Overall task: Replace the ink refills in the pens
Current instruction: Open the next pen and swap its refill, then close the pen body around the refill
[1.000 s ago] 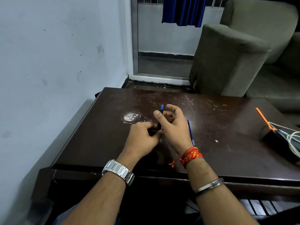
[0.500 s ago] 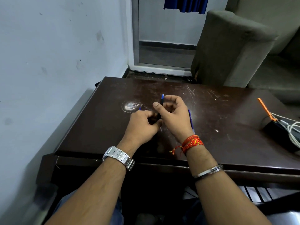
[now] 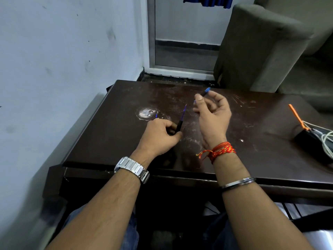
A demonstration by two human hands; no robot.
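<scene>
My left hand (image 3: pixel 160 136) grips the dark lower half of a pen (image 3: pixel 179 125), and a thin blue ink refill (image 3: pixel 184 111) sticks up out of it. My right hand (image 3: pixel 212 114) is raised above the dark wooden table (image 3: pixel 111 134) and pinches the pen's blue-tipped upper half (image 3: pixel 206 92) between thumb and fingers. The two halves are apart. A small blue tip (image 3: pixel 156 115) shows just behind my left hand; I cannot tell what it belongs to.
A white scuffed patch (image 3: pixel 146 113) marks the table beyond my left hand. At the right edge lie an orange tool (image 3: pixel 295 115), a black box (image 3: pixel 313 141) and white cables (image 3: pixel 327 139). A grey sofa (image 3: pixel 259 47) stands behind the table, a wall on the left.
The two hands were together on one pen. Now my right hand has pulled the upper half up and to the right, baring the refill in the half my left hand holds.
</scene>
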